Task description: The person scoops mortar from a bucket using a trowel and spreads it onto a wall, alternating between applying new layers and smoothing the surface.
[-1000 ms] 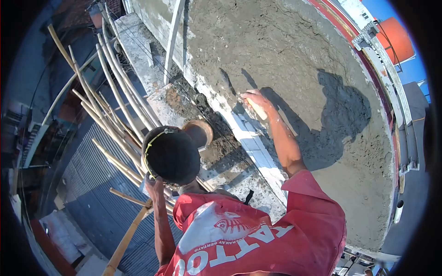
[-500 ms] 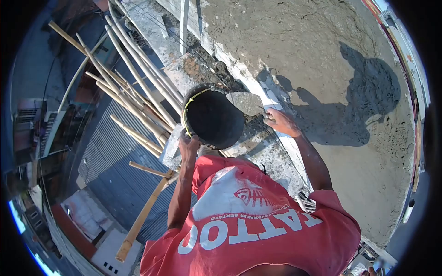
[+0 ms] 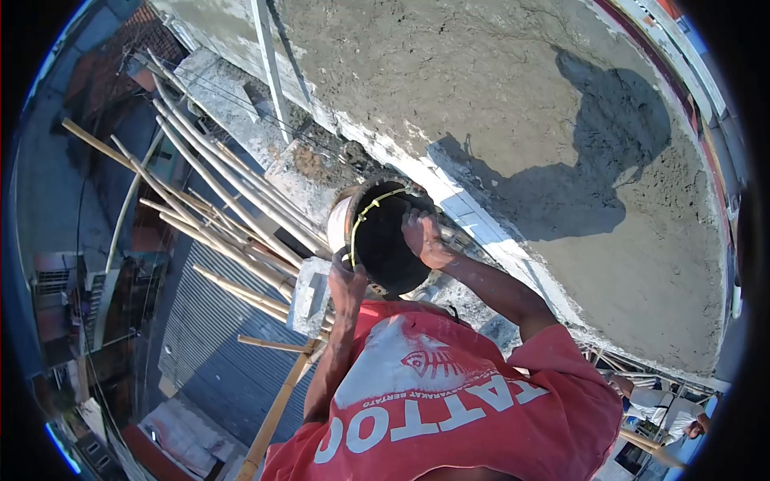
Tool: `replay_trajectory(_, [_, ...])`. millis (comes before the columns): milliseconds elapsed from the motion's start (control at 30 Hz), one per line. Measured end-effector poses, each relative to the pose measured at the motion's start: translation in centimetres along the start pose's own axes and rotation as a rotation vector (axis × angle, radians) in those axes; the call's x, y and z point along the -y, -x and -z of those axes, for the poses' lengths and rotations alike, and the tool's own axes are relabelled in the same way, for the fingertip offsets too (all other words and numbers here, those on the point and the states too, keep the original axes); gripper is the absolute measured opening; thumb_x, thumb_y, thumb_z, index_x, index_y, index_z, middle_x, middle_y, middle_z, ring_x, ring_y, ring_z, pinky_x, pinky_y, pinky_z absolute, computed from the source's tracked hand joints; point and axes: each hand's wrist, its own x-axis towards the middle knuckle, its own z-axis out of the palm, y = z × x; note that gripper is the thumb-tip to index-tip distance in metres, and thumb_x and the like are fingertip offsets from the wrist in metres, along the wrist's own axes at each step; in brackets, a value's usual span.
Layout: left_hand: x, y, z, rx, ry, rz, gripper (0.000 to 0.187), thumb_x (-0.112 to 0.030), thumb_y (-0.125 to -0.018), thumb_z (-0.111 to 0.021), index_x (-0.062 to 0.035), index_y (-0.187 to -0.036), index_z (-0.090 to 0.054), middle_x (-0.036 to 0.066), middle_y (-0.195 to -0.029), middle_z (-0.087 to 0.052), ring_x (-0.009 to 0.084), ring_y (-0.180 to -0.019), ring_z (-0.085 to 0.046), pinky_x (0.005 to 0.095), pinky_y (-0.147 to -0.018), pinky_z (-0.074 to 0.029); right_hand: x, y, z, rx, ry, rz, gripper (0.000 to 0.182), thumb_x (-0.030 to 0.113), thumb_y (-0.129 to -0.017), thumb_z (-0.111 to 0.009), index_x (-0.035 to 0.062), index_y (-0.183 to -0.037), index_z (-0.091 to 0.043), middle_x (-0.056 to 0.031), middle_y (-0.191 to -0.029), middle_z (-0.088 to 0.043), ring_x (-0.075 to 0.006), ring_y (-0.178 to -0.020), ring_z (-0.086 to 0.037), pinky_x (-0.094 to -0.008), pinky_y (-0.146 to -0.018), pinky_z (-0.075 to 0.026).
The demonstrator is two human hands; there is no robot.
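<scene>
A black bucket [image 3: 393, 236] with a yellow handle [image 3: 370, 213] is tipped so that its dark mouth faces me. My left hand [image 3: 347, 282] grips its near left rim. Over the mouth, my right hand [image 3: 427, 239] has its fingers curled. The trowel that showed in this hand a moment ago is hidden now, apparently in the dark of the bucket. To the right, a wall coated in wet grey mortar [image 3: 449, 72] bears my shadow. Next to my left forearm lies a pale block-like tool [image 3: 309, 297], perhaps a float.
Bamboo poles [image 3: 233, 188] stick out on the left above a corrugated roof [image 3: 216, 361] far below. A rough concrete ledge [image 3: 220, 84] runs along the wall's foot. A straight white batten [image 3: 270, 68] leans there. Another person [image 3: 662, 409] is at lower right.
My right hand has moved left from the wall's edge to the bucket's mouth, and the trowel blade has gone out of sight. The bucket has tilted and shifted right in view.
</scene>
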Motion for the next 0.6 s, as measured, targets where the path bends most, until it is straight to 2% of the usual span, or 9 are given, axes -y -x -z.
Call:
replay_trajectory(67, [0.1,0.0,-1.1,-0.001,-0.037,-0.06,0.035,-0.007,-0.075,-0.057,-0.0002,-0.109,-0.053,0.017,-0.074,-0.065,0.0258,-0.07,-0.066,0.0363,-0.062,-0.049,0.3,1.6,0.4,0.004,0.089,0.231,0.016,0.023,-0.077,-0.055,0.0112,-0.074,-0.064,-0.0069,-0.067,-0.058,-0.0226,-0.065,-0.059,-0.0348,-0.056,-0.045])
replay_trajectory(100, [-0.9,0.0,-1.2,-0.01,-0.02,-0.058,0.034,-0.007,-0.075,-0.057,0.0003,-0.108,-0.054,0.018,-0.075,-0.065,0.0269,-0.071,-0.066,0.0367,-0.062,-0.049,1.5,1.0,-1.6,0.577,-0.273,0.133,0.013,0.023,-0.075,-0.055,0.0142,-0.069,-0.063,-0.0062,-0.067,-0.059,-0.0216,-0.062,-0.059,-0.0357,-0.054,-0.044])
replay_trajectory(200, [0.2,-0.9,-2.1,0.023,0.054,-0.03,0.032,-0.008,-0.075,-0.056,0.0015,-0.107,-0.055,0.02,-0.077,-0.065,0.0287,-0.071,-0.066,0.0373,-0.063,-0.049,-0.4,4.9,-3.7,0.303,-0.414,0.221,0.009,0.021,-0.072,-0.056,0.0146,-0.075,-0.062,-0.0058,-0.068,-0.06,-0.0212,-0.065,-0.062,-0.0368,-0.055,-0.047])
replay_trajectory(300, [1.2,-0.6,-2.6,0.078,0.054,-0.002,0.032,-0.009,-0.076,-0.056,0.0023,-0.106,-0.056,0.021,-0.078,-0.065,0.0287,-0.071,-0.065,0.037,-0.064,-0.049,-0.6,5.8,-3.0,0.566,-0.916,0.125,0.03,0.036,-0.07,-0.063,0.0071,-0.079,-0.06,-0.0122,-0.076,-0.063,-0.0253,-0.071,-0.063,-0.036,-0.066,-0.049])
replay_trajectory(367, [1.4,-0.5,-2.1,0.082,0.01,-0.008,0.032,-0.009,-0.076,-0.056,0.0026,-0.106,-0.057,0.02,-0.078,-0.065,0.0282,-0.07,-0.065,0.0365,-0.064,-0.049,-1.1,5.3,-0.4,1.04,-1.314,-0.229,0.037,0.042,-0.071,-0.064,0.0069,-0.08,-0.06,-0.0124,-0.076,-0.064,-0.03,-0.071,-0.063,-0.037,-0.068,-0.05])
replay_trajectory(400, [1.3,-0.6,-1.7,0.074,0.037,0.029,0.032,-0.009,-0.077,-0.056,0.0028,-0.106,-0.056,0.019,-0.078,-0.065,0.0258,-0.069,-0.065,0.035,-0.063,-0.049,-0.7,5.9,-1.9,1.037,-1.309,-0.216,0.037,0.042,-0.071,-0.064,0.0069,-0.08,-0.06,-0.0124,-0.076,-0.064,-0.03,-0.071,-0.063,-0.037,-0.068,-0.05])
replay_trajectory(467, [1.2,-0.5,-1.0,0.079,0.095,0.099,0.032,-0.01,-0.078,-0.056,0.0033,-0.107,-0.056,0.016,-0.077,-0.066,0.021,-0.067,-0.064,0.0321,-0.061,-0.049,-0.3,8.3,-6.0,0.316,-1.154,-0.031,0.038,0.038,-0.072,-0.063,0.0037,-0.088,-0.062,-0.0122,-0.064,-0.063,-0.0318,-0.07,-0.064,-0.0425,-0.062,-0.049])
replay_trajectory(567, [3.0,-1.4,-0.5,0.063,0.175,0.143,0.034,-0.01,-0.079,-0.058,0.0007,-0.11,-0.055,0.013,-0.081,-0.067,0.0188,-0.068,-0.064,0.0309,-0.062,-0.049,-5.2,3.8,2.2,0.53,-0.905,0.054,0.036,0.039,-0.075,-0.063,0.0053,-0.087,-0.062,-0.0097,-0.072,-0.066,-0.0325,-0.065,-0.065,-0.0431,-0.06,-0.05])
replay_trajectory(600, [3.6,-1.6,-0.3,0.032,0.201,0.112,0.036,-0.01,-0.078,-0.058,-0.0012,-0.113,-0.055,0.014,-0.084,-0.067,0.0197,-0.07,-0.065,0.031,-0.062,-0.05,-6.4,2.7,3.3,0.576,-0.945,0.054,0.034,0.044,-0.075,-0.063,0.0106,-0.082,-0.061,-0.0161,-0.079,-0.063,-0.029,-0.079,-0.064,-0.0392,-0.068,-0.049])
